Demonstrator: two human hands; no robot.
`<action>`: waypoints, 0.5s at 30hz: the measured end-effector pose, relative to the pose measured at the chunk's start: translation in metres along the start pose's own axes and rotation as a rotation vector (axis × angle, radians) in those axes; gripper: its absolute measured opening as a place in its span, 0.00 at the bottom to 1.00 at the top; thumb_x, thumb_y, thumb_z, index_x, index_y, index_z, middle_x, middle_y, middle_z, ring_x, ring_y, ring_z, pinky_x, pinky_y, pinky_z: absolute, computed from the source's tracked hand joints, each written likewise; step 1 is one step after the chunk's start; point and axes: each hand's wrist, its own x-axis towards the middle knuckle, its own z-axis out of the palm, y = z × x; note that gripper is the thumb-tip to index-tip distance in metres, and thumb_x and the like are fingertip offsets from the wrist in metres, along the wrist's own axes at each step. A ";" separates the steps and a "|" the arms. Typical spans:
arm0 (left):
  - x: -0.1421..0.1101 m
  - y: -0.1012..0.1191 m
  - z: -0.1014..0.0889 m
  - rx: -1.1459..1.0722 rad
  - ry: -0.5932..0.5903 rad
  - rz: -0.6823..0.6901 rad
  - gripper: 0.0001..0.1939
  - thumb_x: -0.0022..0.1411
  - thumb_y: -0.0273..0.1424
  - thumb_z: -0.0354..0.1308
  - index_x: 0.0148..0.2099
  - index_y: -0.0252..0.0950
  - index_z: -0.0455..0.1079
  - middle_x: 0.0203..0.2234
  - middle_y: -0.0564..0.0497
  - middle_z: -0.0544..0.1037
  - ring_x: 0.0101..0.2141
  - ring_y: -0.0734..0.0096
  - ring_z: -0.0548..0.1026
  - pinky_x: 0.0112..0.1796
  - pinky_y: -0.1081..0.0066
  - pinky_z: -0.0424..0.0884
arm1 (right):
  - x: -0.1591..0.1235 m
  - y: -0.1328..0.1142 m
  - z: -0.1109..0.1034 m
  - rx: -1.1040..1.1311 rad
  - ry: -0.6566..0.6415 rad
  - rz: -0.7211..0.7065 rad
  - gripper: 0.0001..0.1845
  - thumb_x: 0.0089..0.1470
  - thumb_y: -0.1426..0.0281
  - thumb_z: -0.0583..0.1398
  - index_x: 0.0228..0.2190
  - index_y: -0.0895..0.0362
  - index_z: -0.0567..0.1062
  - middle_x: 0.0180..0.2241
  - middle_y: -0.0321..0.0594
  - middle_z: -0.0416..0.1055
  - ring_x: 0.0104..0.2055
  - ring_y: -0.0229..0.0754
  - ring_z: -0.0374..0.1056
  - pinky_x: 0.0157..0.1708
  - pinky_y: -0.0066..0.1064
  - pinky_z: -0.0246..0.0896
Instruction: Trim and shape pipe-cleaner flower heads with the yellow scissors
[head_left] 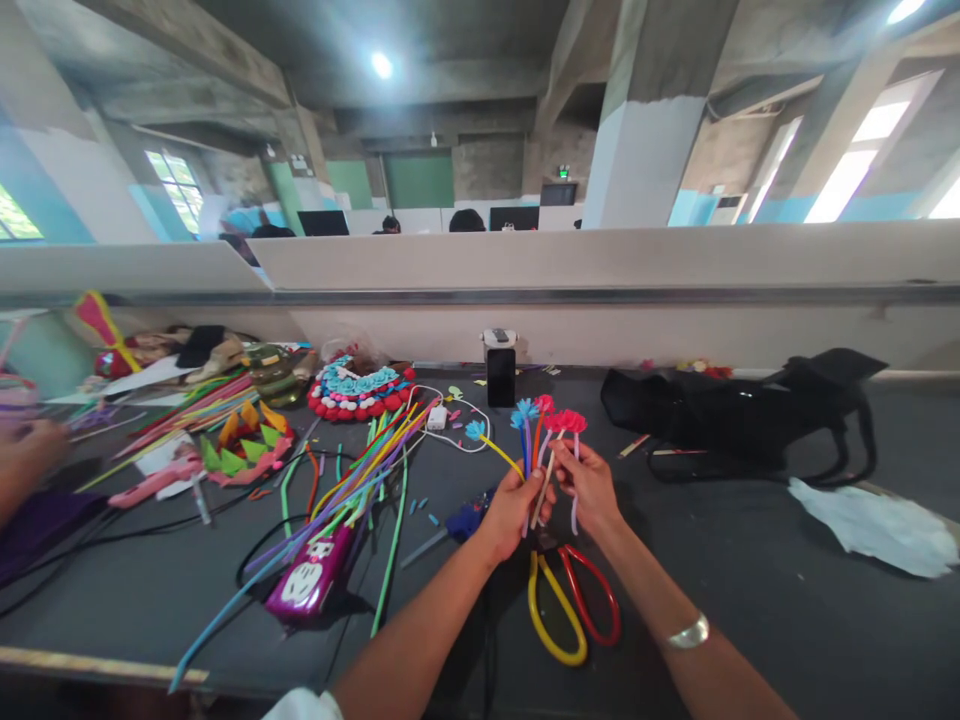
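My left hand (514,515) is closed round the stems of a small bunch of craft flowers, with blue blooms (523,413) and a yellow stem (501,454) that leans out to the left. Beside it, my right hand (592,490) pinches a stem at the bunch's right side, just below the red blooms (566,421). The two hands almost touch, and their fingers hide the middle of the stems. Scissors with one yellow and one red handle (576,600) lie on the table under my hands. A blue hot-glue gun (469,517) rests left of my left hand.
Long coloured strips (360,480) fan out of a purple pencil case (311,580). Behind it are a red-and-blue flower craft (360,388), a white charger (436,418) and an upright phone (501,377). A black bag (720,415) lies at right. Another person's hand (30,460) shows at far left.
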 end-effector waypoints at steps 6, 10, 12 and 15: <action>0.002 0.004 -0.002 -0.069 -0.035 -0.028 0.20 0.51 0.41 0.66 0.36 0.35 0.63 0.18 0.61 0.63 0.14 0.87 0.54 0.17 0.80 0.48 | -0.004 0.005 0.000 0.046 -0.018 -0.063 0.13 0.61 0.66 0.59 0.46 0.59 0.71 0.42 0.40 0.72 0.37 0.39 0.72 0.35 0.35 0.71; 0.004 0.005 -0.004 -0.088 -0.043 -0.021 0.20 0.50 0.42 0.68 0.36 0.35 0.64 0.18 0.60 0.63 0.15 0.86 0.53 0.17 0.79 0.47 | -0.008 0.009 0.001 0.050 -0.030 -0.108 0.12 0.61 0.66 0.60 0.45 0.60 0.72 0.41 0.39 0.73 0.35 0.38 0.72 0.33 0.33 0.71; 0.004 0.005 -0.005 -0.091 -0.038 -0.014 0.20 0.50 0.41 0.68 0.36 0.35 0.65 0.19 0.60 0.63 0.15 0.86 0.53 0.17 0.79 0.47 | -0.010 0.011 0.001 0.042 -0.034 -0.126 0.12 0.61 0.67 0.60 0.44 0.60 0.72 0.40 0.39 0.73 0.34 0.37 0.72 0.32 0.32 0.70; 0.004 0.005 -0.004 -0.093 -0.031 -0.014 0.19 0.50 0.40 0.68 0.35 0.34 0.65 0.19 0.60 0.63 0.15 0.86 0.54 0.18 0.79 0.47 | -0.013 0.011 0.002 0.016 -0.028 -0.149 0.11 0.61 0.66 0.60 0.43 0.60 0.72 0.39 0.38 0.73 0.33 0.36 0.71 0.31 0.31 0.70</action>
